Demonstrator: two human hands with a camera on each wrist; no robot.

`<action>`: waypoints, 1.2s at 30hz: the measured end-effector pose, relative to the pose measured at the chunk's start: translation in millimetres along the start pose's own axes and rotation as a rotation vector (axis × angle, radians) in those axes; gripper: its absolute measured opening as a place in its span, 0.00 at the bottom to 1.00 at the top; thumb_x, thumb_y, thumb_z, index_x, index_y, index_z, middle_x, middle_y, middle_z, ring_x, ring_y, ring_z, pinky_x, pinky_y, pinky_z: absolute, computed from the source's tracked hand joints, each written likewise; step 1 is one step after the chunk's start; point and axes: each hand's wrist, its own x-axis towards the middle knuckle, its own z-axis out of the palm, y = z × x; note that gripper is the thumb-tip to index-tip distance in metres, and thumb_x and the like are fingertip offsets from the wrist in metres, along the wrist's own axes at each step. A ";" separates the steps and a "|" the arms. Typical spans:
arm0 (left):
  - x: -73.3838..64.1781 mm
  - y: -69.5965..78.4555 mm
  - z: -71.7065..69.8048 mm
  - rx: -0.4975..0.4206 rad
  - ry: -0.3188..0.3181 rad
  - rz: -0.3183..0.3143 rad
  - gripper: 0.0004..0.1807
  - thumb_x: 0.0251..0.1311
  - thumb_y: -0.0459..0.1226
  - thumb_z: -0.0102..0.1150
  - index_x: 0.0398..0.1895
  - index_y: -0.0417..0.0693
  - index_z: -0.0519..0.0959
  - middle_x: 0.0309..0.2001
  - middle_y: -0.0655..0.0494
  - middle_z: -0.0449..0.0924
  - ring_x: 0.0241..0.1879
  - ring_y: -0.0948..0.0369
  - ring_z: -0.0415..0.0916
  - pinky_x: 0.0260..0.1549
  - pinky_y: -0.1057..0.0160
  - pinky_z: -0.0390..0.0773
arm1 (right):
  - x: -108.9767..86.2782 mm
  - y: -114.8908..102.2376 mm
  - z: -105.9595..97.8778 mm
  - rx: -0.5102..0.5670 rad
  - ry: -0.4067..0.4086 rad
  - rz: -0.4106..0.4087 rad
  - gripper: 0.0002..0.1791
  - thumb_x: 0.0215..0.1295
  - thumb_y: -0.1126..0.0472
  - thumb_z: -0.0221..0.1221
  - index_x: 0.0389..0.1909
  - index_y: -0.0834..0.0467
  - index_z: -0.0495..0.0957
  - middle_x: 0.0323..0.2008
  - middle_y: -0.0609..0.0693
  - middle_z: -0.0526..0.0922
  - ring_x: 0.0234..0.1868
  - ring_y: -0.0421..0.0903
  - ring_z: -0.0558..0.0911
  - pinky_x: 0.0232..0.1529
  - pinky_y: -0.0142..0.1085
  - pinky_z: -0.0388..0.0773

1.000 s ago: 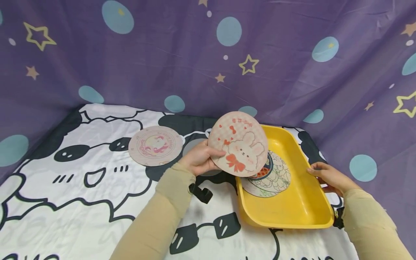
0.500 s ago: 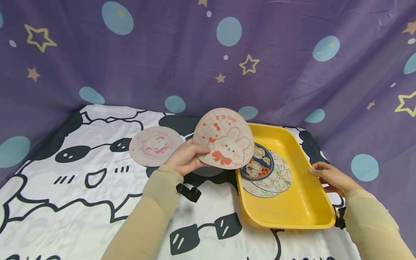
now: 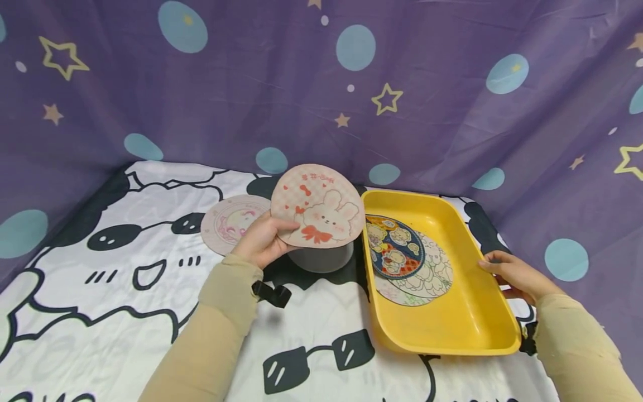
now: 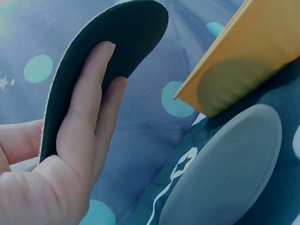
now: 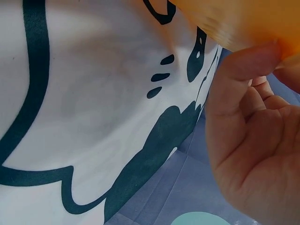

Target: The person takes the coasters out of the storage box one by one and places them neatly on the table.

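My left hand (image 3: 261,239) pinches a round mouse pad (image 3: 326,204) printed with a rabbit and a red bow. It is held tilted above a grey disc (image 3: 324,258) that lies on the table. In the left wrist view the fingers (image 4: 82,105) lie along the pad's dark underside (image 4: 136,28). At the right, my right hand (image 3: 517,274) grips the rim of a yellow tray (image 3: 467,324). Inside the tray are overlapping round pads, with a dark blue bear-print pad (image 3: 397,251) on top. A pink unicorn pad (image 3: 221,223) lies left of the grey disc, partly covered by my left hand.
A white cloth (image 3: 125,335) with black cartoon drawings covers the table. A purple curtain (image 3: 281,84) with stars and blue dots hangs behind it. Each wrist wears a black strap, such as the left strap (image 3: 272,293).
My left hand has carried the rabbit pad leftward, from over the tray's edge to above the grey disc. More of the blue bear-print pad is uncovered. My right hand keeps its hold on the tray.
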 end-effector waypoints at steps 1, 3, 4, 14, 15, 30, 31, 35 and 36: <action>-0.6 1.3 -1.5 -0.008 0.005 0.003 0.37 0.68 0.21 0.33 0.79 0.53 0.49 0.74 0.44 0.58 0.55 0.58 0.79 0.49 0.58 0.84 | -0.1 -0.2 -0.1 0.001 -0.001 0.000 0.22 0.74 0.45 0.53 0.52 0.59 0.66 0.39 0.43 0.80 0.40 0.46 0.80 0.43 0.38 0.84; -1.5 4.1 -4.8 -0.024 0.010 0.009 0.37 0.68 0.21 0.33 0.79 0.53 0.48 0.74 0.44 0.58 0.55 0.58 0.79 0.49 0.57 0.84 | -0.2 -0.6 -0.2 0.003 -0.004 0.001 0.21 0.74 0.46 0.53 0.52 0.59 0.65 0.39 0.43 0.80 0.40 0.46 0.80 0.43 0.38 0.84; -1.8 5.4 -6.2 -0.029 0.021 0.014 0.38 0.68 0.20 0.33 0.79 0.53 0.48 0.73 0.45 0.59 0.54 0.58 0.79 0.48 0.57 0.85 | -0.2 -0.9 -0.2 0.004 -0.005 0.002 0.21 0.74 0.46 0.53 0.52 0.59 0.65 0.38 0.43 0.80 0.40 0.46 0.80 0.43 0.38 0.84; -7.5 25.1 -21.0 -0.104 0.088 0.077 0.39 0.69 0.20 0.31 0.79 0.56 0.46 0.75 0.50 0.56 0.54 0.59 0.79 0.48 0.60 0.84 | 0.1 -3.3 0.0 0.019 -0.016 0.007 0.19 0.75 0.48 0.52 0.51 0.60 0.65 0.36 0.44 0.80 0.37 0.44 0.80 0.40 0.38 0.85; -8.6 27.2 -22.5 -0.112 0.100 0.079 0.39 0.69 0.20 0.31 0.79 0.57 0.46 0.75 0.50 0.55 0.55 0.59 0.78 0.48 0.60 0.84 | 0.2 -3.2 -0.1 0.018 -0.017 0.007 0.19 0.75 0.48 0.52 0.51 0.60 0.65 0.36 0.44 0.80 0.37 0.44 0.80 0.40 0.38 0.85; -29.5 47.5 -45.0 -0.143 0.180 0.094 0.41 0.70 0.20 0.30 0.80 0.63 0.41 0.79 0.52 0.47 0.73 0.55 0.58 0.46 0.59 0.85 | 1.5 -1.8 1.5 0.016 -0.012 0.006 0.20 0.75 0.47 0.52 0.51 0.60 0.65 0.36 0.44 0.79 0.37 0.44 0.79 0.39 0.37 0.85; -31.0 48.6 -46.5 -0.149 0.184 0.096 0.42 0.70 0.20 0.30 0.80 0.64 0.41 0.79 0.53 0.47 0.73 0.55 0.58 0.46 0.59 0.85 | 1.6 -1.7 1.4 0.017 -0.012 0.004 0.20 0.75 0.47 0.52 0.51 0.60 0.65 0.36 0.44 0.79 0.37 0.44 0.79 0.39 0.37 0.85; -36.9 52.8 -53.1 -0.182 0.199 0.097 0.43 0.70 0.20 0.30 0.80 0.66 0.39 0.79 0.53 0.44 0.76 0.55 0.51 0.49 0.58 0.83 | 0.4 -1.7 0.5 0.007 -0.010 0.004 0.21 0.75 0.47 0.52 0.52 0.61 0.65 0.37 0.44 0.79 0.38 0.45 0.80 0.41 0.38 0.85; -38.4 53.7 -54.5 -0.194 0.203 0.098 0.43 0.70 0.20 0.30 0.80 0.66 0.39 0.79 0.54 0.44 0.77 0.55 0.49 0.51 0.58 0.83 | 0.3 -1.7 0.1 0.005 -0.010 0.004 0.21 0.75 0.47 0.52 0.52 0.61 0.65 0.38 0.44 0.79 0.38 0.45 0.80 0.42 0.38 0.85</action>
